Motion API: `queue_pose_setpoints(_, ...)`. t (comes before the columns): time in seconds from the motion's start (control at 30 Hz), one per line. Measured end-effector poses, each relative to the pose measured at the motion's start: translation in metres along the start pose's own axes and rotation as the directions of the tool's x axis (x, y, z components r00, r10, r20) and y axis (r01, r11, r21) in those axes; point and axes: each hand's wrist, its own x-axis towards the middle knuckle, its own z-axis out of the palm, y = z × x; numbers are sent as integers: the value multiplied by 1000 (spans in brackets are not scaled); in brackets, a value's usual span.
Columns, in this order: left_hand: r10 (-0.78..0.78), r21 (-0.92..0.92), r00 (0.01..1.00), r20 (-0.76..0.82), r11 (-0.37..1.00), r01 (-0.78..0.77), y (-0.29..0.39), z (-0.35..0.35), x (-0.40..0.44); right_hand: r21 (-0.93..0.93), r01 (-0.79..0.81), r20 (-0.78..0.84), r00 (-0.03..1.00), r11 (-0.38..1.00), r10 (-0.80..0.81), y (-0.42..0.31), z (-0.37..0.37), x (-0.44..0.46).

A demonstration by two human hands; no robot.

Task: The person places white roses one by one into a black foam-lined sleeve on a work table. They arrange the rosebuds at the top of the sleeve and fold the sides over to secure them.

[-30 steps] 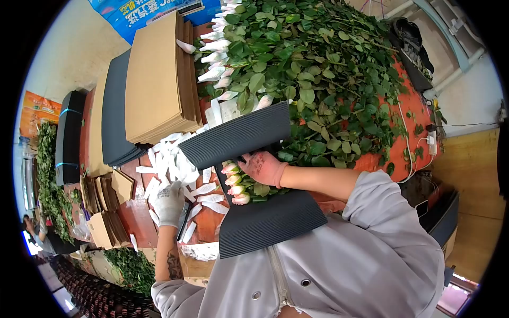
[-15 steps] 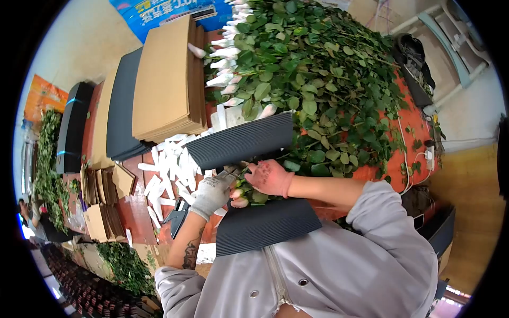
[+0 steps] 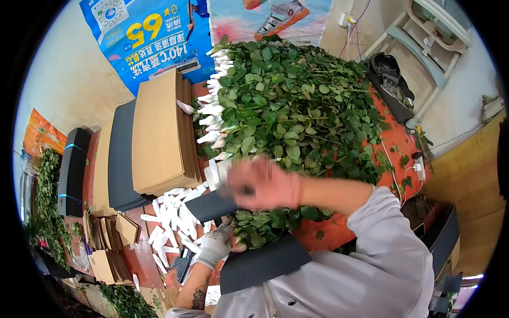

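Note:
Black corrugated sheet (image 3: 265,265) lies in front of the body, with leafy rose stems (image 3: 260,228) on it and a pink rose head (image 3: 238,247) at their left end. My left hand (image 3: 214,246), in a pale glove, is at the rose heads; its fingertips are partly hidden by leaves and sheet. My right hand (image 3: 262,185), in a pink glove, is raised over the sheet's upper flap (image 3: 212,205) and smeared by motion, so its fingers are unclear. Beside my left hand lies a black stapler-like tool (image 3: 183,263) among white foam sleeves (image 3: 169,220).
A large heap of leafy roses (image 3: 297,106) with white-sleeved heads covers the table's back. Brown cardboard sheets (image 3: 156,132) and black sheets (image 3: 122,153) are stacked at the left, with small cardboard pieces (image 3: 108,267) nearer. A white cable (image 3: 392,164) runs along the right edge.
My left hand went from the white sleeves and black tool to the rose heads. My right hand has lifted from the roses to above the upper flap. The view has tilted upward.

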Motion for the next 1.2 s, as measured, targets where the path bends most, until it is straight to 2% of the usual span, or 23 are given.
queue_pose_setpoints(0.03,54,-7,997,-48,999,-54,-1,1,1,-114,-7,-312,949,993,-29,21,-2,21)
queue_pose_setpoints(0.13,51,28,996,-74,998,-49,2,3,1,-245,-118,37,991,962,131,97,41,84)
queue_pose_setpoints(0.17,80,13,991,-110,997,-79,-2,9,3,-354,-131,189,960,926,208,115,59,100)
queue_pose_setpoints(0.23,149,35,970,-193,989,-144,-12,15,5,-572,26,322,926,820,195,140,100,99)
queue_pose_setpoints(0.27,147,23,970,-193,989,-145,-8,11,8,-563,4,436,851,826,293,155,128,102)
queue_pose_setpoints(0.33,139,2,973,-186,990,-141,-2,5,4,-562,60,548,774,825,317,146,133,94)
queue_pose_setpoints(0.43,103,14,975,-194,995,-103,1,6,1,-608,143,514,821,781,250,130,93,73)
queue_pose_setpoints(0.5,57,-8,986,-160,998,-59,3,4,1,-637,-108,104,969,763,225,125,29,65)
queue_pose_setpoints(0.53,94,10,977,-193,996,-94,-4,10,3,-620,-125,-75,992,775,99,128,-17,61)
queue_pose_setpoints(0.57,84,66,980,-182,995,-73,-7,12,3,-774,-163,-141,986,612,84,117,-81,57)
queue_pose_setpoints(0.6,90,85,977,-194,994,-75,-9,12,4,-785,-307,-264,951,538,157,122,-128,52)
queue_pose_setpoints(0.67,87,108,973,-214,992,-65,-9,11,5,-555,-432,-590,807,711,29,178,-218,18)
queue_pose_setpoints(0.7,80,109,972,-222,992,-57,-8,9,4,-844,-431,-438,897,319,52,180,-275,-10)
queue_pose_setpoints(0.73,129,88,955,-267,990,-109,-7,8,6,-841,-537,-540,831,56,-133,205,-327,-38)
queue_pose_setpoints(0.77,150,55,940,-306,989,-140,-8,10,8,-571,-726,-819,538,383,-200,227,-373,-64)
queue_pose_setpoints(0.8,181,46,928,-325,983,-175,-10,12,9,-301,-674,-948,290,675,-134,195,-394,-68)
queue_pose_setpoints(0.83,206,40,915,-347,978,-205,-11,11,11,-58,-444,-998,17,894,-56,161,-414,-72)
queue_pose_setpoints(0.9,133,-40,957,-259,988,-148,-1,-2,8,-89,-168,-994,-40,982,-97,132,-445,-75)
queue_pose_setpoints(0.97,193,10,913,-361,979,-203,6,-8,1,46,-98,-995,84,994,54,78,-427,-58)
queue_pose_setpoints(1.03,267,-82,837,-478,935,-345,37,-45,-17,-43,-96,-917,399,994,-2,42,-371,-35)
queue_pose_setpoints(1.1,182,-388,777,-602,785,-484,68,-91,-43,-420,-64,-609,759,905,-229,17,-297,-20)
queue_pose_setpoints(1.17,86,-527,724,-685,627,-573,88,-134,-74,-656,200,-90,937,728,-338,-25,-228,-1)
queue_pose_setpoints(1.2,101,-465,679,-728,654,-596,94,-151,-87,-645,262,-59,920,718,-388,-35,-189,-6)
